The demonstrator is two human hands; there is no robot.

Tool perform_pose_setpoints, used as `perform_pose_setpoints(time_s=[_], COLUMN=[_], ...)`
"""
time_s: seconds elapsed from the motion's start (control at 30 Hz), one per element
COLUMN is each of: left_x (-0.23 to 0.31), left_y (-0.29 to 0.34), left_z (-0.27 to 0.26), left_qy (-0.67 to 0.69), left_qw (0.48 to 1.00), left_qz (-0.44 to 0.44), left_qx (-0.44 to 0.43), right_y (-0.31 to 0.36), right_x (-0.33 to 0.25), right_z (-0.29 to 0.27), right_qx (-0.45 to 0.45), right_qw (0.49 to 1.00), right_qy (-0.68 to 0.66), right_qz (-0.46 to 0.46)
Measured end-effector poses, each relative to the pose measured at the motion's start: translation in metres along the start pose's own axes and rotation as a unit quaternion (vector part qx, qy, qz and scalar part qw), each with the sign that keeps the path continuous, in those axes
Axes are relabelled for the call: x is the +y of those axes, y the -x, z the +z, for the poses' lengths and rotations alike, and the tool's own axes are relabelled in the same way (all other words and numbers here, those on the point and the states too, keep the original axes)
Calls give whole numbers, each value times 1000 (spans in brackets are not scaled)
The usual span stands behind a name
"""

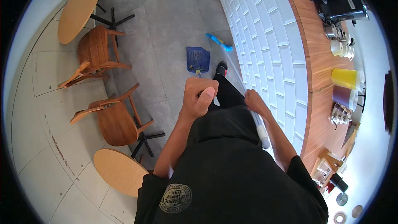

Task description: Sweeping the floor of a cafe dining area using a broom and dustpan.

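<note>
Left hand: your left hand (200, 97) is in front of your waist, its grip wrapped in a fist around the end of the dustpan's handle.
Right hand: your right hand (256, 101) is beside the white-tiled counter front (267, 37), its grip curled around the broom's pole (262, 132).
Dustpan: the blue dustpan (198, 59) lies on the grey tiled floor (166, 25), straight ahead of your left fist; its long axis runs forward from you, and a few small bits show near its handle side.
Broom: the pole slants from beside your right hip forward and leftward, down to the blue broom head (219, 42).
Key relation: the broom head sits beyond and right of the dustpan, apart from it, its long axis slanting forward and leftward; your left hand is nearer the pan.
Shoe: your dark shoe (222, 69) stands just right of the dustpan.
</note>
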State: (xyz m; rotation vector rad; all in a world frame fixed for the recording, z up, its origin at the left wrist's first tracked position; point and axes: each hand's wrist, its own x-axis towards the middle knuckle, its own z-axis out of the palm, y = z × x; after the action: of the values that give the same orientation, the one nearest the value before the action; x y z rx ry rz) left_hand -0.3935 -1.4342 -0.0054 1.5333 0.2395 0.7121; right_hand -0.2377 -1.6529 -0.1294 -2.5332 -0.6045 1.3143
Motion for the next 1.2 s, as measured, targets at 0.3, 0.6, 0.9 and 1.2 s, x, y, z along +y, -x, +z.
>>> perform_pose_setpoints(time_s=[0.3,0.6,0.9,1.2], left_x=[-1,27,14,9], left_y=[1,20,27,36], left_z=[1,0,12,8], left_qy=[-4,17,30,2], left_qw=[1000,998,999,1000], left_qz=[14,16,17,0], left_qx=[19,50,5,23], right_y=[47,2,-62,69], right_x=[-10,-28,11,-51], right_z=[-42,-75,-16,-78], right_qx=[-68,2,-27,-130], right_qw=[979,993,945,991], right_qy=[-189,-114,250,34], right_qz=[24,-27,-207,-24])
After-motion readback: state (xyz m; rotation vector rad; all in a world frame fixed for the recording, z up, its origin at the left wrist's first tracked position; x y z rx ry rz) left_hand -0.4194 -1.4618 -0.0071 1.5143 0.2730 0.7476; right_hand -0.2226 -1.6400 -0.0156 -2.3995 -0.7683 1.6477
